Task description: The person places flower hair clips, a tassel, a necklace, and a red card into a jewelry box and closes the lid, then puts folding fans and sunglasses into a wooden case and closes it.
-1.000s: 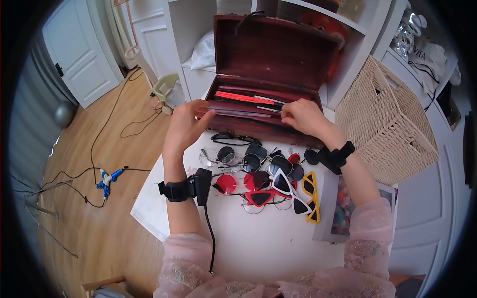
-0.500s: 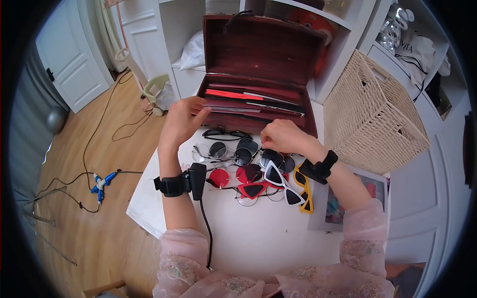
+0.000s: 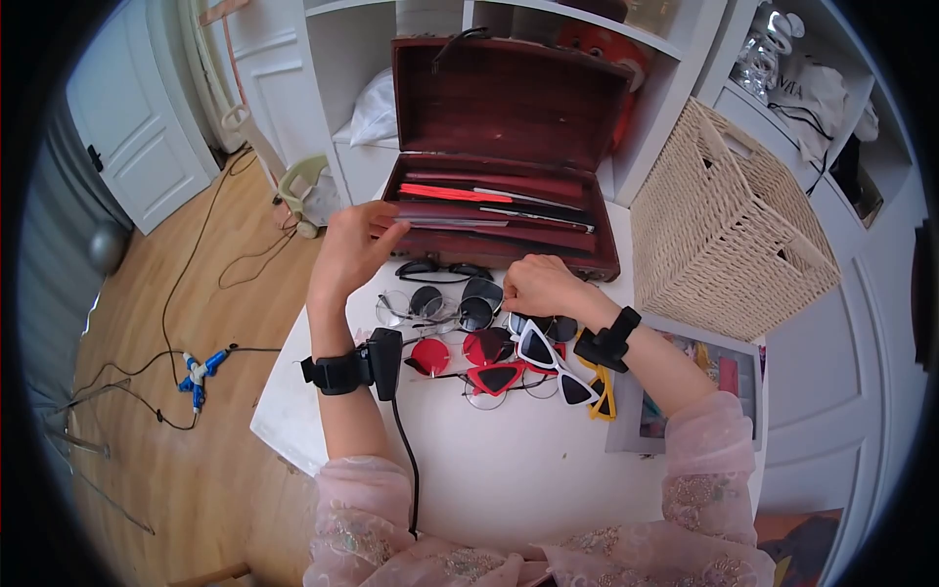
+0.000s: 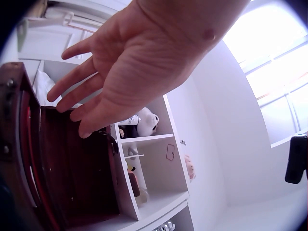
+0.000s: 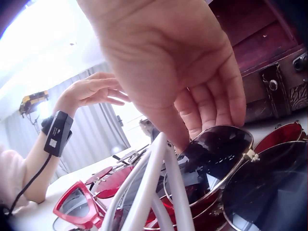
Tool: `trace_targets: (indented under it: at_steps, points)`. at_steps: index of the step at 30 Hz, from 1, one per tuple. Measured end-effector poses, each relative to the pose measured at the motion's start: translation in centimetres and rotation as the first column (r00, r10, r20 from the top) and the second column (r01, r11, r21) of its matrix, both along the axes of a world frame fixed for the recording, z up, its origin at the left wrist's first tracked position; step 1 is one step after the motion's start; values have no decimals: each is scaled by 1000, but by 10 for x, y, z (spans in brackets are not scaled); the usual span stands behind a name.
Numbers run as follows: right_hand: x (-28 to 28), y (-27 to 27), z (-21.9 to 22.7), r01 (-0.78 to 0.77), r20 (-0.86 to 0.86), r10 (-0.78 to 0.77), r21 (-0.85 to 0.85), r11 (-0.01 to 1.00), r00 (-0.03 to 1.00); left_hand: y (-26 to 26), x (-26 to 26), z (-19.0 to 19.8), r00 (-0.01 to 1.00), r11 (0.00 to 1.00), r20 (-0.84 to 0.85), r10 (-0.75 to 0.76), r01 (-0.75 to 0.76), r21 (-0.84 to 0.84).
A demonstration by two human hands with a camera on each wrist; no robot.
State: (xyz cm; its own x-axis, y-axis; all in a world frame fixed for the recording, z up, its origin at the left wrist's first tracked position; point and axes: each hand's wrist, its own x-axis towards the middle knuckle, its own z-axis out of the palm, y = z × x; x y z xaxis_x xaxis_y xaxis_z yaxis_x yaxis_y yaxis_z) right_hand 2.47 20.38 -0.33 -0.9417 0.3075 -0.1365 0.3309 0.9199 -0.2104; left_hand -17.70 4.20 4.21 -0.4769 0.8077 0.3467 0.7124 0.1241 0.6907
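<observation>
My right hand (image 3: 543, 286) is at the back of a heap of glasses. Its thumb and fingers pinch the edge of gold-rimmed dark sunglasses (image 5: 211, 159), which tilt up in the right wrist view. White-framed sunglasses (image 3: 559, 369) lie in front, beside yellow-framed sunglasses (image 3: 601, 399) and red-framed sunglasses (image 3: 494, 378). An open dark red suitcase (image 3: 509, 112) stands behind, holding flat items, including a bright red one (image 3: 445, 192). My left hand (image 3: 352, 249) hovers at the suitcase's left front, fingers extended and palm bare in the left wrist view.
Black-framed glasses (image 3: 445, 274) lie along the suitcase's front. A grey case with a clear lid (image 3: 626, 438) sits under my right forearm on the white table (image 3: 479, 470). On the right stands a wicker basket (image 3: 724, 235); white shelves (image 3: 665, 127) rise behind.
My right hand has left the suitcase's contents, come down toward me and taken hold of dark sunglasses in the heap. The left hand stays near the suitcase's left end.
</observation>
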Motion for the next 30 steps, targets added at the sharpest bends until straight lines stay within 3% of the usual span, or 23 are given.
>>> trace_targets:
  at_steps: [18, 24, 27, 30]
  points:
    - [13, 12, 10, 101, 7, -101, -5, 995, 995, 2, 0, -3, 997, 997, -30, -70, 70, 8]
    - [17, 22, 41, 113, 72, -114, 17, 993, 991, 2, 2, -1, 998, 998, 8, -61, 62, -31]
    - [13, 33, 61, 103, 46, -104, 37, 994, 993, 1, 4, -1, 998, 998, -24, -65, 65, 14]
    - [9, 54, 75, 98, -34, -98, 13, 995, 995, 2, 3, -1, 998, 996, -12, -65, 64, -55]
